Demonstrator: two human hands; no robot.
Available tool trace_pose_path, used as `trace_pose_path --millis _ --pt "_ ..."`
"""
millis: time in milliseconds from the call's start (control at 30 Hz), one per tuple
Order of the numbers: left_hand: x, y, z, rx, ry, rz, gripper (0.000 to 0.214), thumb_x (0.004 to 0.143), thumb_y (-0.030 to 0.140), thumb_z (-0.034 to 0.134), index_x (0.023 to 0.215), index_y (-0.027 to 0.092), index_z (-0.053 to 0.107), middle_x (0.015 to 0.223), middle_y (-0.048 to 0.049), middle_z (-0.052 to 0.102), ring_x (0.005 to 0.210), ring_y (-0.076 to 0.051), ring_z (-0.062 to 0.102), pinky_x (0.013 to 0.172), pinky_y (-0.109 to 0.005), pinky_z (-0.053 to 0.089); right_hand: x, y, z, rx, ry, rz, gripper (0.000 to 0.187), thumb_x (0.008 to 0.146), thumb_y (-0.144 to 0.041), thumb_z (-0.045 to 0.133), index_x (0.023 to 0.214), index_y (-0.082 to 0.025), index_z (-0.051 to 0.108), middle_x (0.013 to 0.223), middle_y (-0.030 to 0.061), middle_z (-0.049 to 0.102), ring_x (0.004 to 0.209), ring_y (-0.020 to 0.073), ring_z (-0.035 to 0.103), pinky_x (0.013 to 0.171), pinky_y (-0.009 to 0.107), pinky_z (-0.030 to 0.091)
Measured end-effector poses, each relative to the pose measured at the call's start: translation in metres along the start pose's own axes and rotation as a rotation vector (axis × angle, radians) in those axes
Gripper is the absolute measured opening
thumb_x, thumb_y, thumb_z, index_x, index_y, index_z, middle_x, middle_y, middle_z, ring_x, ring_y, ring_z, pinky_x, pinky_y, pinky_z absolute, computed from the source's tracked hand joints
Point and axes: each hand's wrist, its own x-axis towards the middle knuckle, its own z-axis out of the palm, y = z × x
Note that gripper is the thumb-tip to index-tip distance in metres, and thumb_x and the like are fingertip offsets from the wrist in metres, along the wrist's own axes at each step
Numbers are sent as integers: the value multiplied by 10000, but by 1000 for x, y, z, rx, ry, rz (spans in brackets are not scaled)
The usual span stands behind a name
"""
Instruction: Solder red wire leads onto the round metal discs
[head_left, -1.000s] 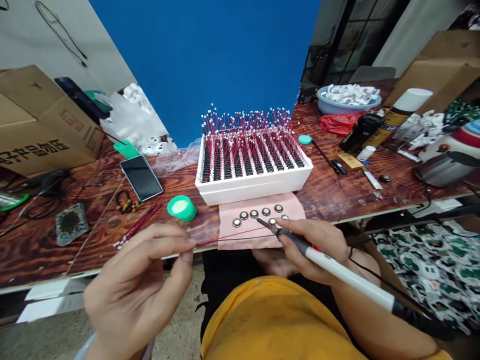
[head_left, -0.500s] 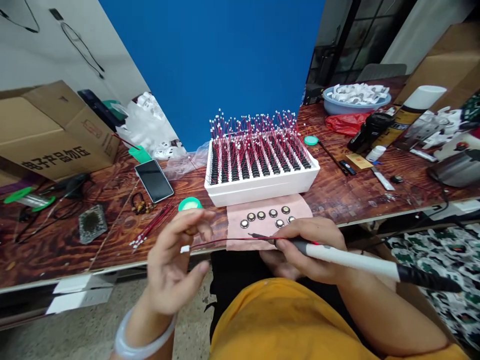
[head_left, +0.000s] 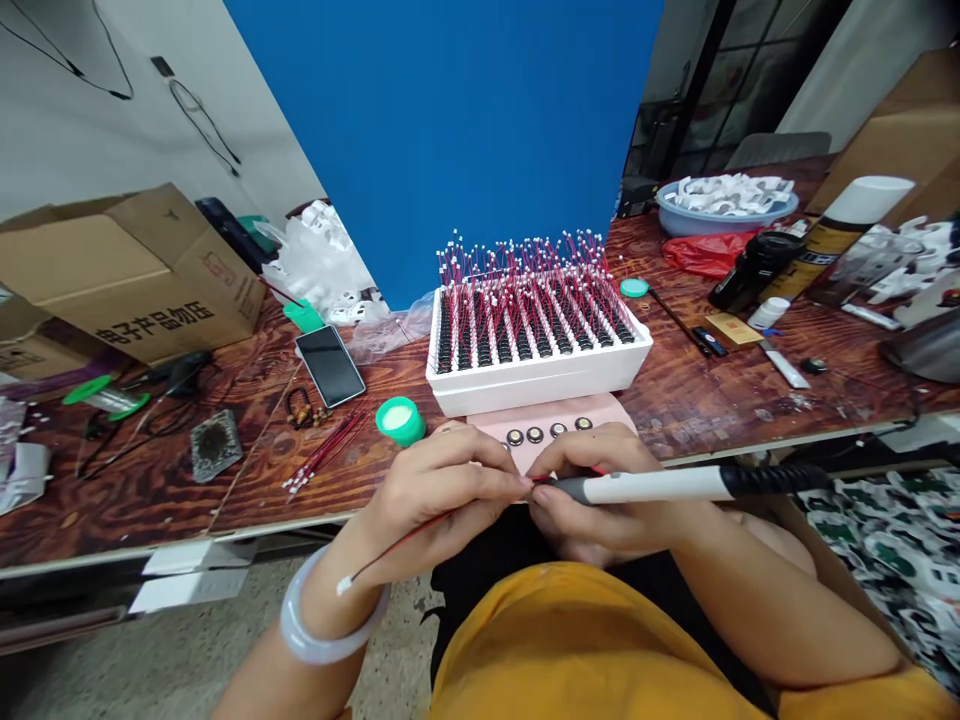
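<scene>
My left hand: fingers are pinching a red wire, nearer me than the white tray | right hand: gripping a pen-shaped tool, tip hidden | risk: fingers crowding, tip could be jabbing me; knuckles could be scattering round parts before the tray

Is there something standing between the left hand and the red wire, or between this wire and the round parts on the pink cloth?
Nothing visible separates the left hand from the red wire, which runs into its grip. Toward the round parts, only the fingers of this hand and the right hand come between.
</scene>
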Motion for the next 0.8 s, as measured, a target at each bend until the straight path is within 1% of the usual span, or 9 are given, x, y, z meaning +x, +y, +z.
trace_pose_path --millis 67,133,233,300,367,500,633,700,800 --pt "-3 -2 2 -6 91 -5 273 830 29 678 1039 202 706 904 -55 704 805 -132 680 734 -240 547 -2 3 2 -85 66 -12 112 883 -220 610 979 -173 644 638 -48 593 481 64 507 467 190 370" --pt "-6 -2 5 -29 167 -17 257 800 3 700 997 167 707 882 -58 695 792 -124 674 718 -224 543 -4 5 5 -192 157 -80 139 886 -200 611 1020 -164 609 623 -61 566 458 63 480 464 203 378" --pt "-8 -2 10 -46 250 -64 212 788 -7 704 939 143 698 855 -51 682 773 -104 664 692 -189 535 -4 7 9 -296 254 -238 89 880 -139 604 957 -169 573 699 -29 625 534 84 558 538 226 455" --pt "-9 -2 14 -64 276 -94 199 786 -4 706 922 141 694 848 -44 679 764 -95 664 687 -177 535 -2 7 11 -328 247 -307 92 870 -117 607 936 -171 575 733 -12 652 585 103 600 569 247 475" --pt "-10 -1 18 -93 270 -121 198 782 -2 713 917 141 693 845 -40 679 757 -92 667 689 -175 539 0 7 13 -352 215 -337 98 867 -111 608 945 -165 585 712 -18 643 573 109 592 557 260 456" --pt "-10 1 23 -115 268 -141 204 771 0 730 909 146 693 841 -29 677 759 -80 661 693 -162 535 3 9 15 -378 191 -348 98 863 -90 598 928 -162 582 685 -28 624 559 104 570 552 261 421" --pt "-13 -1 24 -117 304 -149 275 756 28 773 992 150 700 936 -52 685 862 -100 670 766 -181 554 2 12 19 -387 187 -354 110 865 -88 600 938 -167 575 681 -30 620 557 101 559 537 261 401" --pt "-15 -4 23 -127 284 -131 282 770 6 751 1007 151 704 973 -66 696 902 -114 682 803 -199 564 1 14 21 -386 184 -350 112 870 -98 602 950 -173 579 661 -31 604 529 101 526 519 266 386" --pt "-18 -6 22 -124 248 -93 291 783 -31 712 1005 157 708 939 -56 713 879 -114 690 822 -216 561 0 16 25 -360 191 -343 120 871 -97 594 958 -179 585 635 -30 577 502 102 476 497 277 358"
